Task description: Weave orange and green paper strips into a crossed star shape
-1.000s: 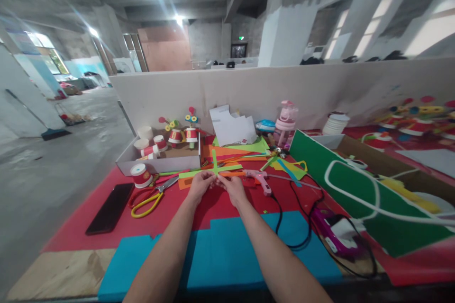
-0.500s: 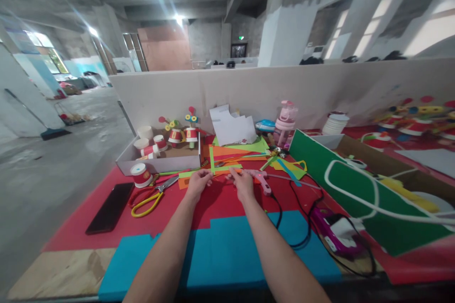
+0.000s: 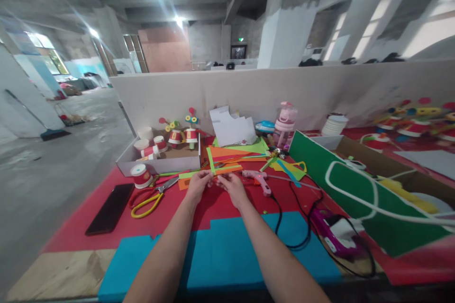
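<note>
My left hand is closed, its thumb and fingertips pinching the lower end of a light green paper strip that points away from me. Close against it, my right hand has its fingers bent and pressed together at the same spot. An orange paper strip runs off to the right just beyond the fingertips. The fingers hide where the strips meet. Right of my right hand, a pink glue gun lies on the red table cover. Scissors with red and yellow handles rest left of my left hand.
A black phone lies at the left. Behind it, an open box holds paper cups and cup figures. Blue sheets cover the front edge. A purple power strip with cables and a green-sided box stand right.
My right hand has moved left, away from the glue gun, and its fingertips now meet those of my left hand. The green strip's far end has tilted slightly left.
</note>
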Available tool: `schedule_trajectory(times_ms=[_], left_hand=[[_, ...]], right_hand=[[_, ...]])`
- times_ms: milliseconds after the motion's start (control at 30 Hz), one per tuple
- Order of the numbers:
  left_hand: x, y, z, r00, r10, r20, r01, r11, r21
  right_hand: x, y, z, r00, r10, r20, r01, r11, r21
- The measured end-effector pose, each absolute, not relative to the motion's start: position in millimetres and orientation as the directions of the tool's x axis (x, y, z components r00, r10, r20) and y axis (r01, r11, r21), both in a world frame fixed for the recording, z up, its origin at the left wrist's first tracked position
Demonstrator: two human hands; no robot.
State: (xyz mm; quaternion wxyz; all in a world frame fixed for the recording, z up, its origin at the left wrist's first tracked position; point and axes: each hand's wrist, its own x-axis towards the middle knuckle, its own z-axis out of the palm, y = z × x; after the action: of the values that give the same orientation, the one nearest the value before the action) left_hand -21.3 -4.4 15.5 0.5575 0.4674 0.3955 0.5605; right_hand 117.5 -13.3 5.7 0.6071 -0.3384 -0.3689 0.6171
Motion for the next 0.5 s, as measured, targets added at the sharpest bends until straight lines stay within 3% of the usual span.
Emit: schedule_trajectory(times_ms=[200, 500], left_hand=[[-18.9, -5.6, 14.1, 0.144, 0.983, 0.113, -0.232, -0.077, 0.97], [-17.6, -4.6, 10.8, 0.094, 0.994, 0.064, -0.187, -0.046, 0.981]], right_hand=[[107.5, -17.0, 3.2, -0.022, 0.998, 0.057, -0.461, 0.041, -0.887], [110.5, -15.6, 3.4, 0.092, 0.994, 0.056, -0.339, 0.084, -0.937]])
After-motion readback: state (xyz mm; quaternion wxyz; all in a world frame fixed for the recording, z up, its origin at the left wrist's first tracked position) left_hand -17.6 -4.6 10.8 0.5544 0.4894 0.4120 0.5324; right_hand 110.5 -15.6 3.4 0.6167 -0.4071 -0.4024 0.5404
